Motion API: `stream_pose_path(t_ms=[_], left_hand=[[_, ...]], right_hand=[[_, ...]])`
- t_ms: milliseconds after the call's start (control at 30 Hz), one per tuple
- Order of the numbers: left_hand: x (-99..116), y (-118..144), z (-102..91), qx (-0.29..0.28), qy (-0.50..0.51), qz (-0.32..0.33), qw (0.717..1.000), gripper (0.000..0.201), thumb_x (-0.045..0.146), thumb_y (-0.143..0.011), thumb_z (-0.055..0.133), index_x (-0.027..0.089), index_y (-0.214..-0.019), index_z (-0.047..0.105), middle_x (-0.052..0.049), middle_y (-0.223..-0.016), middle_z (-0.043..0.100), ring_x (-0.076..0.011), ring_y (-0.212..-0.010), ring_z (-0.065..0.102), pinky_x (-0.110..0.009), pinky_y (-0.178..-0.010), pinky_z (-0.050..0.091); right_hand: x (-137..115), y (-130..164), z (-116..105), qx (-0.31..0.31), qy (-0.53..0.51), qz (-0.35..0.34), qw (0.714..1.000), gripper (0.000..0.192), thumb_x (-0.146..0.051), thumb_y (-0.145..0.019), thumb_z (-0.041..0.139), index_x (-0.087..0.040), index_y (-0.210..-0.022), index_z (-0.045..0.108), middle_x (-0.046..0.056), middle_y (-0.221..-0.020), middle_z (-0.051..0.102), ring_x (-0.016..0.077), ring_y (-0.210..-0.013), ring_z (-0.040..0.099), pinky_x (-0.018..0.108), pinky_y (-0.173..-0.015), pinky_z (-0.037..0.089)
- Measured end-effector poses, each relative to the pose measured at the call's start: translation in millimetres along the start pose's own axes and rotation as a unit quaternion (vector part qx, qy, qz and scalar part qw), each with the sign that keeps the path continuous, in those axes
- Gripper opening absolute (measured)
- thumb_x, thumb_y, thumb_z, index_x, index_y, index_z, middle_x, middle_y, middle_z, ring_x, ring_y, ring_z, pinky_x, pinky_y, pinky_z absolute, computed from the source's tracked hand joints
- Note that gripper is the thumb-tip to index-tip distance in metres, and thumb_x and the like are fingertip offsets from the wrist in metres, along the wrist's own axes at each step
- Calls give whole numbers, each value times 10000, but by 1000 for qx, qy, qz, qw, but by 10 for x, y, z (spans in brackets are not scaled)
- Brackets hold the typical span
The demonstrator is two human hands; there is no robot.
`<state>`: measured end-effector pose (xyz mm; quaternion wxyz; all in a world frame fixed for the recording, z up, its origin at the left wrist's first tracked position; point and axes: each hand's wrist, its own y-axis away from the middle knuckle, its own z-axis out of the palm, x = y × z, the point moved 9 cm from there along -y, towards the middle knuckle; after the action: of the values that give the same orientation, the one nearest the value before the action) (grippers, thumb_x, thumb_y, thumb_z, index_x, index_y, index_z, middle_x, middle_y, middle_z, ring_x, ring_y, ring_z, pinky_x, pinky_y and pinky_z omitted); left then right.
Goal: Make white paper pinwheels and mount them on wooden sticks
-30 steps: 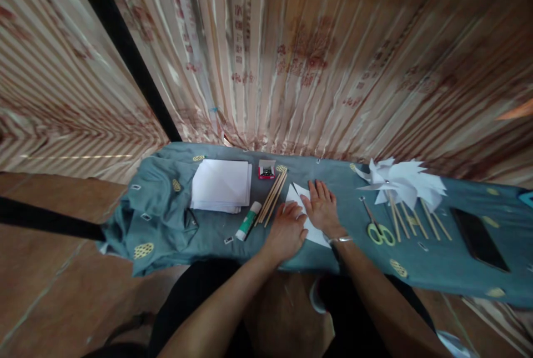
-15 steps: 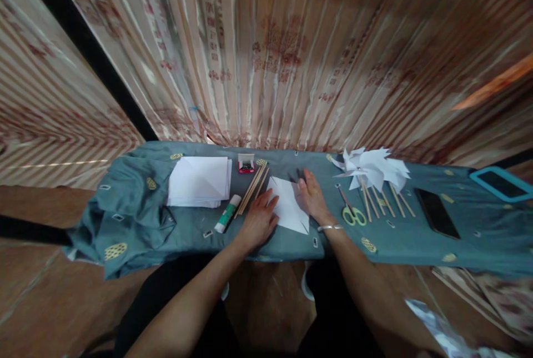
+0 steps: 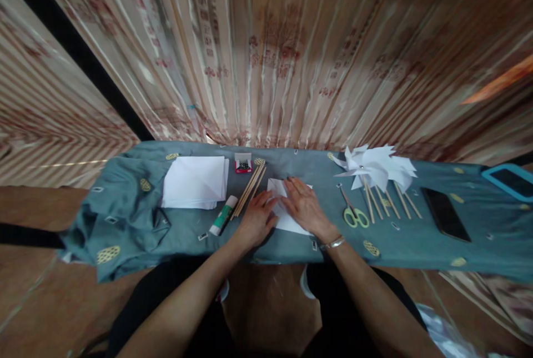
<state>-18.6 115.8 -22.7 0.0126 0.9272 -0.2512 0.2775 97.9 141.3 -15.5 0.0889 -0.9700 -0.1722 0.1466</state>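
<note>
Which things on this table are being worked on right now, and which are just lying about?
In use: white sheet, pressed flat under the left hand and right hand.

Lying about: paper stack, glue stick, wooden sticks, pin box, scissors, paper pinwheels, phone.

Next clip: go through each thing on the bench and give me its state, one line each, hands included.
Left hand: flat, pressing the sheet's left edge.
Right hand: flat on the sheet.
White sheet: lying on the cloth under both hands.
Paper stack: lying flat, untouched.
Glue stick: lying down, capped.
Sticks: bundled, lying flat.
Pin box: open.
Scissors: lying closed.
Pinwheels: assembled, lying in a heap.
Phone: screen dark.
</note>
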Motion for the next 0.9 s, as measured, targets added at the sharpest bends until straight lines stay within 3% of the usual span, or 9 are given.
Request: stream_pose_path(t_ms=[233,400,533,700,800,900], left_hand=[[51,29,-4,-8,10,5,1000,477,208,-868,569,138,-1336,502,-160,-1457,461,-278,-1401,356,-478,-1155,324],[115,39,-89,4,21,16,1000,422,187,-867,562,135,-1285,543,-153,-1415,506,-273,-1376,388,-468,-1147,343],[212,69,-73,-4,23,44,999,277,182,-870,554,152,-1135,629,-126,-1305,591,-254,-1319,451,-437,-1118,382],[298,159,41,-23,18,76,997,247,205,-873,550,130,-1092,638,-122,-1222,617,-257,-1262,488,-410,-1121,365],[278,193,77,-31,14,67,997,221,216,-876,543,137,-1049,655,-123,-1177,642,-271,-1210,520,-425,-1093,389],[150,190,-71,-6,19,45,999,213,201,-876,536,152,-1044,659,-118,-1184,643,-264,-1211,516,-399,-1076,406]], right_hand=[[16,-44,128,2,35,-2,999,504,-396,-986,342,-93,-1344,525,216,-1366,557,313,-1303,480,518,-1067,348],[27,-123,-49,57,-15,13,998,481,-392,-979,347,-105,-1284,584,193,-1325,598,305,-1258,529,494,-1045,400],[-36,-255,-206,104,-95,15,990,413,-336,-951,380,-146,-1206,642,152,-1237,666,266,-1179,600,447,-1020,456],[-335,-374,-212,74,-209,29,975,292,-291,-899,473,-195,-1015,724,74,-1016,758,224,-926,707,365,-870,546],[-668,-381,-190,34,-259,-2,965,247,-282,-888,511,-226,-985,731,46,-1009,760,211,-917,707,348,-857,547],[-845,-353,-283,46,-286,-15,957,244,-305,-897,524,-231,-1008,728,50,-1036,754,208,-941,701,348,-876,541]])
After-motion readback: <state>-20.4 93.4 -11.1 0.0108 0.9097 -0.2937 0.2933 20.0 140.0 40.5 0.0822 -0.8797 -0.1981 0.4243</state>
